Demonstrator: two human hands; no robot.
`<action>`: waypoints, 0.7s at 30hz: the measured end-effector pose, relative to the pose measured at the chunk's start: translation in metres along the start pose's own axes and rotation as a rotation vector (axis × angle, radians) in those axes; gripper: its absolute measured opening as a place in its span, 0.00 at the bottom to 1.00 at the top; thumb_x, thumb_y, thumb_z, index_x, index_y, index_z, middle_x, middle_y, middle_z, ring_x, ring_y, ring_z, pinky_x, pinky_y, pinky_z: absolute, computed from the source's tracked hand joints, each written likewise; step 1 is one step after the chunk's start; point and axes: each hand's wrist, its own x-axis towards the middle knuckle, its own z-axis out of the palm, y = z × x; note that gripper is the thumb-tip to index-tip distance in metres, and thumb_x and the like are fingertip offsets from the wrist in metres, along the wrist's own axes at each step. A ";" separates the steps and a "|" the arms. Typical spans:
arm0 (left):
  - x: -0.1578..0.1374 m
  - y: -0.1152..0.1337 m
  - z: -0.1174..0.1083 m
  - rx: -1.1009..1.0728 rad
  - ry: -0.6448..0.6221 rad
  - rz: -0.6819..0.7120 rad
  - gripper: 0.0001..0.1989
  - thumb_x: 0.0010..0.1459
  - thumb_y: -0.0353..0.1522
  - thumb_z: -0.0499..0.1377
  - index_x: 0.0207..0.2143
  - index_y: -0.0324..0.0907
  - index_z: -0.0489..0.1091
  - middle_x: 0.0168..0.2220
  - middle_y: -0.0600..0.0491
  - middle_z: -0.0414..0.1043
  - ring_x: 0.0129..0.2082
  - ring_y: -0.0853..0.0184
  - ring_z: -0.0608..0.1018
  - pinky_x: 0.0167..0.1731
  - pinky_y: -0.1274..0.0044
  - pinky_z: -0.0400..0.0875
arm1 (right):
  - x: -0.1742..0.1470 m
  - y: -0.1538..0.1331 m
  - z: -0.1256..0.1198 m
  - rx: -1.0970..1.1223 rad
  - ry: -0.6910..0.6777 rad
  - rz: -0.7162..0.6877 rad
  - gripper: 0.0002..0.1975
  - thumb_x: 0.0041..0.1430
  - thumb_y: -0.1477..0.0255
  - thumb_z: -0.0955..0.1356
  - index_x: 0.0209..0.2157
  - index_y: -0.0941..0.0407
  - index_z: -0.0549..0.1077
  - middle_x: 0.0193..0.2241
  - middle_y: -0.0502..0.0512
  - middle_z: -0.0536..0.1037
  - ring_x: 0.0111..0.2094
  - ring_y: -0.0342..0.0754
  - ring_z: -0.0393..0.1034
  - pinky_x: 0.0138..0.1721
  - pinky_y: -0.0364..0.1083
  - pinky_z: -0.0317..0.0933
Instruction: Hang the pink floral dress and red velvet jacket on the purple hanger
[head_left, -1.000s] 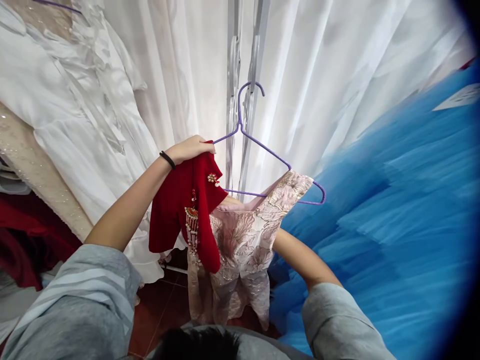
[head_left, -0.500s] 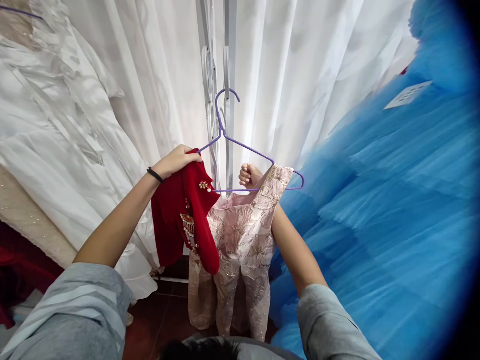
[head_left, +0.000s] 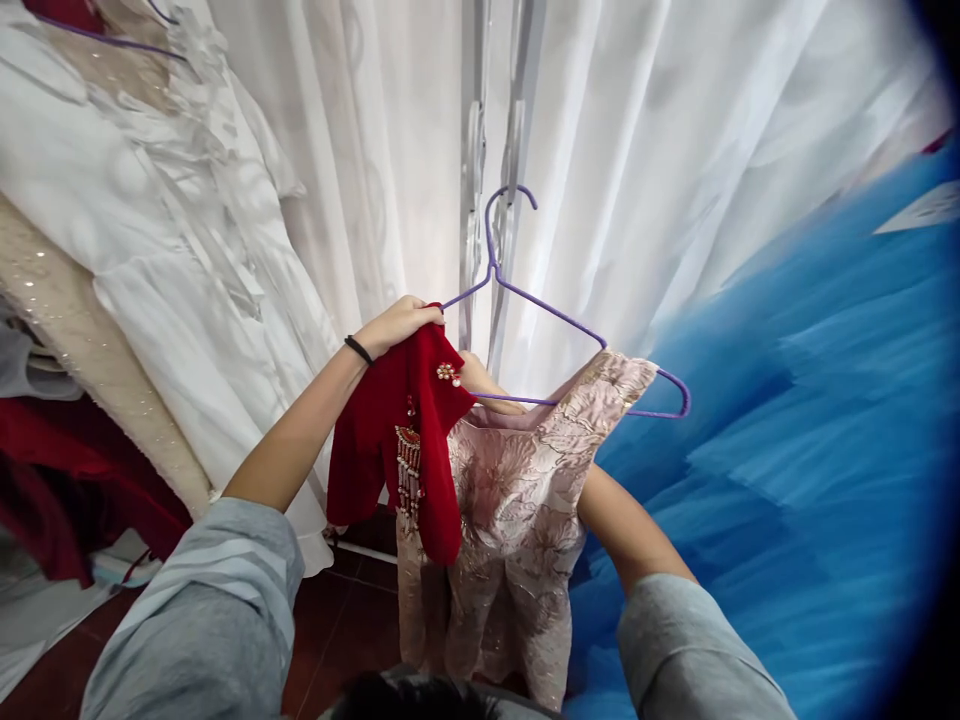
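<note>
- A thin purple hanger with a curved hook [head_left: 551,305] stands upright in the middle of the view, its hook in front of two grey metal posts [head_left: 517,130]; I cannot tell whether the hook touches them
- On the hanger's right shoulder lies the wide strap of a pale pink brocade dress with a raised floral pattern [head_left: 525,460], whose bodice and skirt hang below the hanger
- Over the hanger's left shoulder hangs a short garment of deep red cloth [head_left: 375,440], covering the pink dress's other shoulder
- The red garment carries a small flower-shaped ornament with pearl-like beads [head_left: 445,372] near the hanger's bottom bar, and a long beaded tassel [head_left: 409,465] below it
- The left hand [head_left: 409,322], with a black band [head_left: 358,348] at its wrist, pinches the top of the red garment at the hanger's left shoulder
- The right hand [head_left: 472,370] reaches behind the pink dress to near the hanger's bottom bar, mostly hidden by the red garment; I cannot tell whether its fingers are spread or closed
- Left of the hanger hangs a long white ruffled dress [head_left: 187,270]
- Right of the hanger spreads a mass of layered blue tulle [head_left: 810,430]
- Behind the hanger falls a pleated white curtain [head_left: 637,130]
</note>
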 end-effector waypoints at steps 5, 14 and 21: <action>0.004 -0.005 -0.002 -0.060 -0.020 0.027 0.10 0.50 0.31 0.61 0.18 0.39 0.66 0.17 0.56 0.67 0.17 0.74 0.68 0.20 0.80 0.58 | -0.004 0.024 -0.017 0.267 0.251 0.105 0.05 0.48 0.73 0.69 0.23 0.57 0.69 0.21 0.48 0.70 0.26 0.42 0.63 0.32 0.43 0.58; 0.008 -0.008 0.000 -0.073 -0.062 0.005 0.10 0.54 0.30 0.61 0.21 0.38 0.67 0.20 0.55 0.69 0.19 0.74 0.69 0.23 0.80 0.60 | -0.021 0.040 -0.072 0.773 0.198 0.180 0.19 0.39 0.65 0.78 0.27 0.57 0.69 0.21 0.46 0.70 0.25 0.39 0.65 0.35 0.43 0.65; -0.003 -0.003 -0.005 -0.049 -0.083 0.032 0.12 0.57 0.30 0.60 0.21 0.38 0.68 0.21 0.55 0.69 0.20 0.74 0.70 0.25 0.80 0.61 | -0.026 0.031 -0.094 0.618 0.119 0.029 0.23 0.42 0.50 0.74 0.29 0.56 0.71 0.25 0.52 0.73 0.28 0.45 0.66 0.30 0.45 0.62</action>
